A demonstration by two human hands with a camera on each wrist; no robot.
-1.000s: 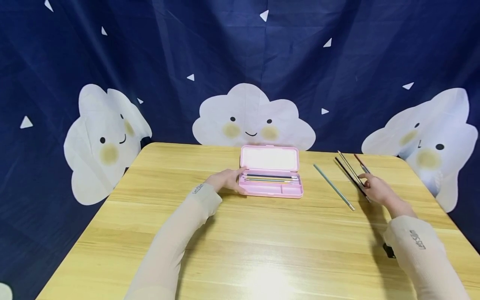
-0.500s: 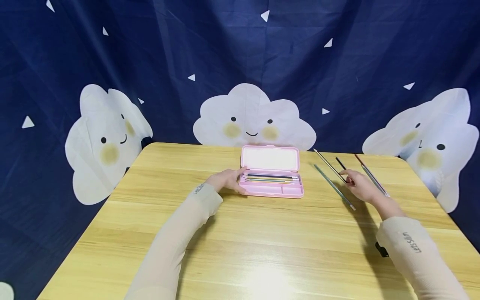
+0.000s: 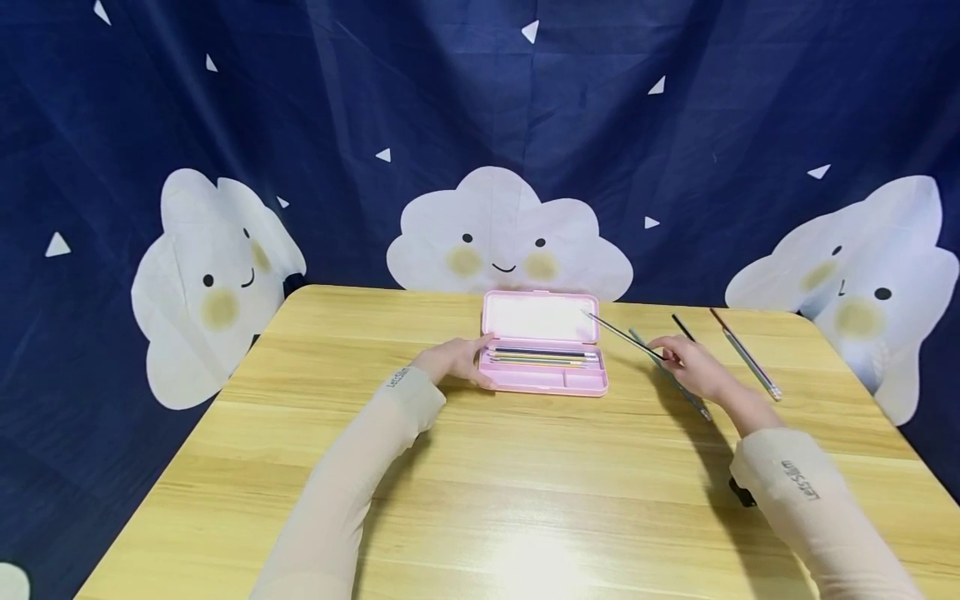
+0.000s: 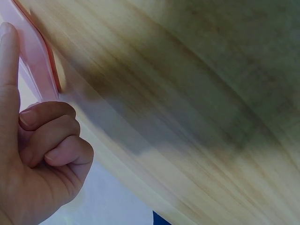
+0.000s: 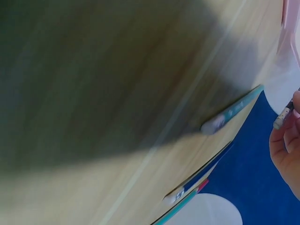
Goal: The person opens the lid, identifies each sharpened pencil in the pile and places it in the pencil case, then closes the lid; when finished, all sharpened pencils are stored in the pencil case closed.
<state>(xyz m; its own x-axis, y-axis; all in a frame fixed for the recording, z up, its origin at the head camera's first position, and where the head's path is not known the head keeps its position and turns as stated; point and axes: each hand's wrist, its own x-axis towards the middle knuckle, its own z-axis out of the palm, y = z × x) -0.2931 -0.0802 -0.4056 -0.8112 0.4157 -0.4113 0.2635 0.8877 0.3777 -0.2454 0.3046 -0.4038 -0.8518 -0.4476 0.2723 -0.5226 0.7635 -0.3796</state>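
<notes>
An open pink pencil case (image 3: pixel 525 381) lies near the table's back edge, lid raised at the rear. Several pencils (image 3: pixel 540 357) lie in its long rear compartment. My left hand (image 3: pixel 452 360) holds the case's left end, thumb at the front and a finger toward the hinge. In the left wrist view its other fingers (image 4: pixel 61 133) are curled beside the pink wall. My right hand (image 3: pixel 697 368) pinches a pencil (image 3: pixel 622 334) near its eraser end, raised above the table. That pencil points left, its tip in front of the lid. Below it lies a teal pencil (image 3: pixel 693 402), partly hidden.
Right of the case, a dark pencil (image 3: pixel 682 326) lies partly behind my right hand. Farther right, pencils (image 3: pixel 752 364) lie close together, one with a red end. The wooden table (image 3: pixel 465 492) meets a dark blue curtain (image 3: pixel 337 125) with cloud prints at its back.
My right hand has moved left from the right-hand pencils, carrying a pencil off the table toward the case. My left hand has stayed at the case.
</notes>
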